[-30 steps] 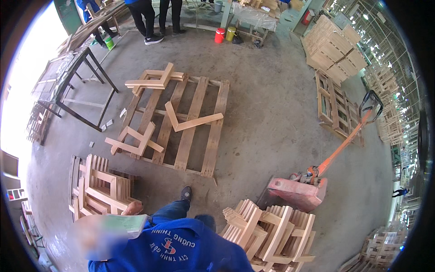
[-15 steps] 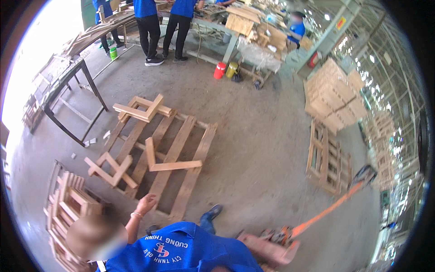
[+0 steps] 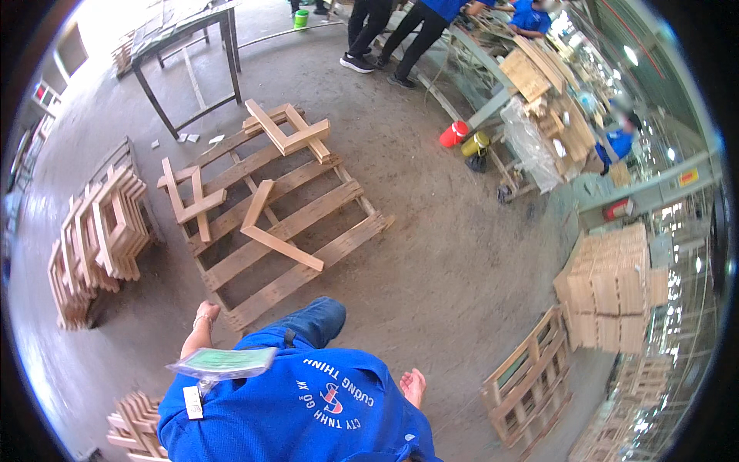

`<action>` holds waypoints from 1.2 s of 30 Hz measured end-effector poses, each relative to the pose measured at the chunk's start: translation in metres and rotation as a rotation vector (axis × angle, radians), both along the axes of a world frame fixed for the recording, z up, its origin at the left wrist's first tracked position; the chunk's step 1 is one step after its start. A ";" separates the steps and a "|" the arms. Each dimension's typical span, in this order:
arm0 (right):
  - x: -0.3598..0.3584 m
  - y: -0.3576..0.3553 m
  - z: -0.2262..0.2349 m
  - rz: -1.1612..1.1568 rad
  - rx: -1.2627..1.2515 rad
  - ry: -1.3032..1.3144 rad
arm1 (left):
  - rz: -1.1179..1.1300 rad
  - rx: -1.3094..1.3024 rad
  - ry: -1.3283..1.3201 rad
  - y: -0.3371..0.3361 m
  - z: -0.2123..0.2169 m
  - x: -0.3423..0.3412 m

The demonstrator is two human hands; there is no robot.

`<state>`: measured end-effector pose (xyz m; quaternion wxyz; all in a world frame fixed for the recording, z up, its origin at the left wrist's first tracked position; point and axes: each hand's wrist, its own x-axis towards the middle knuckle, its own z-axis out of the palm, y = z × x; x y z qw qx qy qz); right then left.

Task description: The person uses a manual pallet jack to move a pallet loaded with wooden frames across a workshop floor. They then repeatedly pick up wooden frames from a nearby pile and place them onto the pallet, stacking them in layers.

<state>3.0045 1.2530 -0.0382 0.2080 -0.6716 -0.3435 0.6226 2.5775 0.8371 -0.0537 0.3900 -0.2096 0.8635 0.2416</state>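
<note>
My left hand (image 3: 206, 311), with a band at its wrist, hangs beside the near left corner of a slatted wooden pallet (image 3: 300, 231). It holds nothing, and its fingers look loosely bent. My right hand (image 3: 413, 386) is low at my right side, empty, fingers loosely apart. On the pallet lie several angled wooden pieces. An L-shaped piece (image 3: 281, 246) rests across the middle slats. Crossed pieces (image 3: 192, 202) are at the left edge, and more crossed pieces (image 3: 291, 131) overlap at the far corner.
Stacked angled wooden frames (image 3: 104, 231) stand at left, more (image 3: 135, 427) at lower left. A dark metal table (image 3: 185, 35) is beyond the pallet. At right are an upright pallet (image 3: 530, 381) and stacked wooden parts (image 3: 608, 289). Co-workers stand by a cluttered bench (image 3: 493, 108) near a red container (image 3: 454, 134).
My view has turned rightward, and the orange-handled pallet jack has left the picture. My left hand is now lower beside the pallet corner; my right hand has come into view.
</note>
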 end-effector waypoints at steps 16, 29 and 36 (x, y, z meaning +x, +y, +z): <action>-0.099 0.372 0.000 0.186 -0.200 -0.275 | 0.096 0.489 0.232 0.397 -0.028 -0.090; -0.303 0.811 0.033 0.741 -0.166 -0.437 | 0.604 0.283 0.085 0.609 -0.028 -0.047; -0.673 0.891 0.060 0.908 0.209 -0.145 | 0.983 0.168 -0.098 0.683 -0.016 -0.029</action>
